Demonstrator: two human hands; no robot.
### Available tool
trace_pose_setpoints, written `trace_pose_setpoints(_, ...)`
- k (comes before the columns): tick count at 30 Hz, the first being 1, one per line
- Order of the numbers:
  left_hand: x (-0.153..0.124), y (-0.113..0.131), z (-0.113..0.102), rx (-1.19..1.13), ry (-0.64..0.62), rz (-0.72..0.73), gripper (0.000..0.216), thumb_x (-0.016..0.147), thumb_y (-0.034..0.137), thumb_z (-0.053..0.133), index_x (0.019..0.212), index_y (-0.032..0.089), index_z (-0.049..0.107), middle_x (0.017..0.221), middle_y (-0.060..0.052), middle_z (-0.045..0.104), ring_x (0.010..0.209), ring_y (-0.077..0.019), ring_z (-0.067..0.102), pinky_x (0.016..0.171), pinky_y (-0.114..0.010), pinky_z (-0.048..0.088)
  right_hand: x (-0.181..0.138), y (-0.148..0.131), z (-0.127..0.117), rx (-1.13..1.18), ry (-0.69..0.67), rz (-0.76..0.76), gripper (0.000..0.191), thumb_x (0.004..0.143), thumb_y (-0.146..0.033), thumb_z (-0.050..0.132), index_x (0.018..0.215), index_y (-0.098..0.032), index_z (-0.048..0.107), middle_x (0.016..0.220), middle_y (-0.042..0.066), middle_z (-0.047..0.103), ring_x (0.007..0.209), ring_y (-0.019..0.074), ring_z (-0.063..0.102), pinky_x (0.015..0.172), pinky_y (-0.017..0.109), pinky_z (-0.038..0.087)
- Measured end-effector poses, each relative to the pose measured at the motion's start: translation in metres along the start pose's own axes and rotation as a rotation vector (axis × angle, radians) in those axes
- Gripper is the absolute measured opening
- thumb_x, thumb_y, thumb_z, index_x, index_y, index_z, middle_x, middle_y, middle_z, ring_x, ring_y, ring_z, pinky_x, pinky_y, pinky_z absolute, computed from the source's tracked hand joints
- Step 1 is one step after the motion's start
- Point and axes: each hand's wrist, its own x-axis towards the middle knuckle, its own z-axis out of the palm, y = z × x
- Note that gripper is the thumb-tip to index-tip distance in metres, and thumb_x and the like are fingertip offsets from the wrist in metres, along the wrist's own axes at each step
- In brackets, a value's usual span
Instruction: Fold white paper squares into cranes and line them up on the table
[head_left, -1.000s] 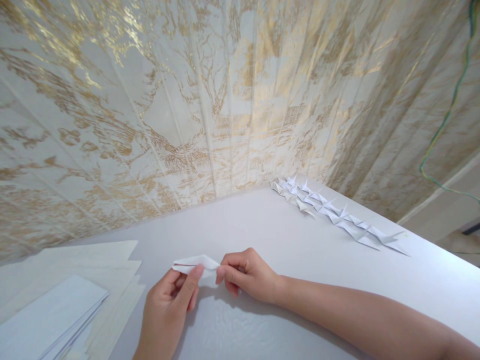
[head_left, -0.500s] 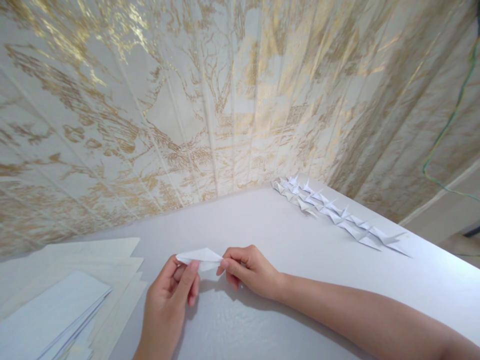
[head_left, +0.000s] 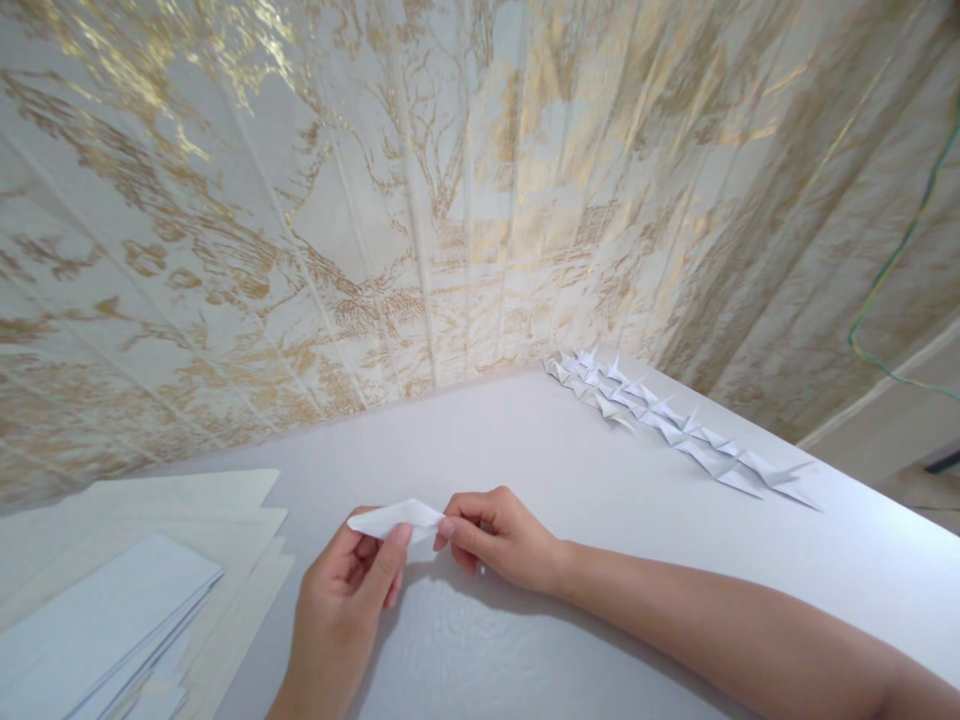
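Observation:
A small piece of folded white paper point(head_left: 394, 517), long and pointed at its ends, is held just above the white table point(head_left: 480, 640). My left hand point(head_left: 352, 580) grips its left and middle part, thumb in front and fingers behind. With thumb and forefinger, my right hand point(head_left: 491, 535) pinches the right tip, which those fingertips hide. Both hands are closed on the same paper.
Rows of folded paper cranes point(head_left: 667, 420) stand along the table's right rear edge. Large cream sheets point(head_left: 255, 520) lie at the left, with a stack of white paper point(head_left: 127, 610) on top. A gold-patterned wall covering point(head_left: 360, 250) rises behind the table.
My left thumb has slid a little to the right along the folded paper, and the left hand has shifted slightly with it. My right hand stays nearly in place.

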Motion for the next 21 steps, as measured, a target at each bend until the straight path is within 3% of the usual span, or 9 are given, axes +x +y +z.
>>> trace_pose_setpoints(7, 0.0001, -0.0012, -0.0018, 0.000, 0.012, -0.045, 0.030, 0.087, 0.050, 0.060, 0.098, 0.022, 0.058, 0.046, 0.012, 0.045, 0.044, -0.0074, 0.039, 0.043, -0.017, 0.032, -0.0014, -0.0004, -0.0015, -0.036, -0.053, -0.020, 0.047, 0.095, -0.054, 0.046, 0.079, -0.014, 0.064, 0.054, -0.004, 0.052, 0.047, 0.0080, 0.043, 0.049, 0.018, 0.034)
trace_pose_setpoints(16, 0.0050, -0.0022, -0.0067, -0.034, 0.072, -0.061, 0.029, 0.085, 0.050, 0.062, 0.080, 0.022, 0.058, 0.044, 0.011, 0.040, 0.043, -0.0078, 0.034, 0.044, -0.020, 0.027, -0.0002, 0.0026, 0.0008, 0.076, 0.059, 0.008, 0.050, 0.091, -0.061, 0.048, 0.078, -0.015, 0.062, 0.050, -0.005, 0.050, 0.044, 0.0078, 0.040, 0.047, 0.020, 0.032)
trace_pose_setpoints(21, 0.0051, -0.0038, -0.0051, 0.091, -0.137, -0.094, 0.039, 0.087, 0.054, 0.056, 0.065, 0.022, 0.053, 0.047, 0.010, 0.040, 0.048, -0.0090, 0.037, 0.051, -0.021, 0.031, 0.0039, 0.0059, -0.0009, 0.181, 0.205, -0.020, 0.047, 0.092, -0.058, 0.050, 0.070, -0.017, 0.053, 0.052, -0.004, 0.050, 0.047, 0.0079, 0.040, 0.047, 0.021, 0.031)
